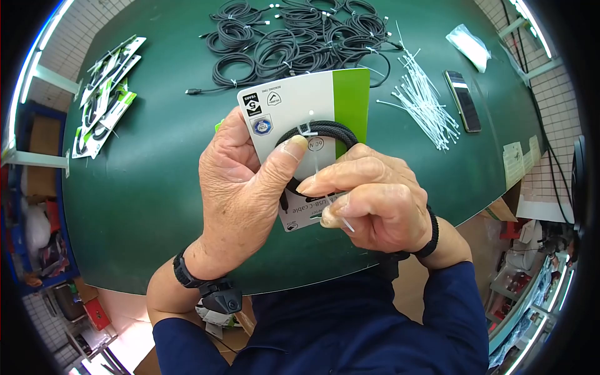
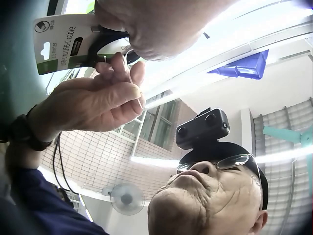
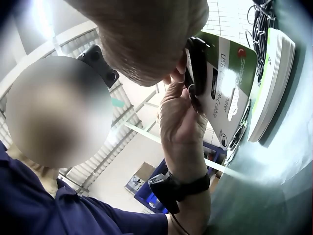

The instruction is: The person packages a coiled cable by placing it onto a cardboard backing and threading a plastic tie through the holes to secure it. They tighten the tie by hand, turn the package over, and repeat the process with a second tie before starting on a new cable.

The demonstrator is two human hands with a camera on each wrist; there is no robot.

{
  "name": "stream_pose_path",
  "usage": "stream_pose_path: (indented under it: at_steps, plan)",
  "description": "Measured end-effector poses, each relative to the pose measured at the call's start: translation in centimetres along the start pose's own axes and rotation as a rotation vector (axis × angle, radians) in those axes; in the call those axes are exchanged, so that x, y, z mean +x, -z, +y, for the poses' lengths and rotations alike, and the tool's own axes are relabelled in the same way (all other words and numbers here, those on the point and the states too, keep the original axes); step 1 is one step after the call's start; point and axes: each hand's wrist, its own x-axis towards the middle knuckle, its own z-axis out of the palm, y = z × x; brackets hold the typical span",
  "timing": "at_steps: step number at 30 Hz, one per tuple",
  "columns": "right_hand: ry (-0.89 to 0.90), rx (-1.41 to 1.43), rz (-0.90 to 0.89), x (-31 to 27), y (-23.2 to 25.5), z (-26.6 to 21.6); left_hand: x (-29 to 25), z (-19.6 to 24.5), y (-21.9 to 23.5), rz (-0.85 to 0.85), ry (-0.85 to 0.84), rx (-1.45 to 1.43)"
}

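Note:
My left hand (image 1: pixel 240 187) holds a white and green packaging card (image 1: pixel 287 97) over the table, its thumb pressing a coiled black braided USB-C cable (image 1: pixel 342 133) flat against it. A white cable tie (image 1: pixel 348 225) runs around the coil near the card's middle, its head close to the left thumb tip. The right hand (image 1: pixel 384 197) pinches the tail of this tie between thumb and fingers, in front of the card's lower part. In the left wrist view the tie (image 2: pixel 129 73) loops up from the right fingers. The coil's lower side is partly hidden by the right hand.
Many coiled black cables (image 1: pixel 287 47) lie at the back of the green table (image 1: pixel 156 206). Loose white cable ties (image 1: pixel 422 100), a phone (image 1: pixel 462 101) and a plastic bag (image 1: pixel 469 47) lie right. Carded cables (image 1: pixel 106 103) lie left. A card stack (image 3: pixel 274 85) stands beyond the held card.

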Motion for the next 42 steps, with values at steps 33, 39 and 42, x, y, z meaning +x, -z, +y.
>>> stream_pose_path:
  at_steps: [33, 39, 42]
  plan:
    - [0.177, -0.576, 0.018, 1.4, 2.9, 3.3, -1.0, -2.1, -0.3, -0.063, 0.040, 0.106]
    - [0.177, -0.577, -0.103, 1.1, 3.6, 2.0, -1.1, -1.9, -0.7, -0.050, 0.026, 0.129]
    - [0.190, -0.563, -0.150, 1.0, 3.8, 1.3, -1.1, -1.8, -0.4, -0.067, 0.013, 0.130]
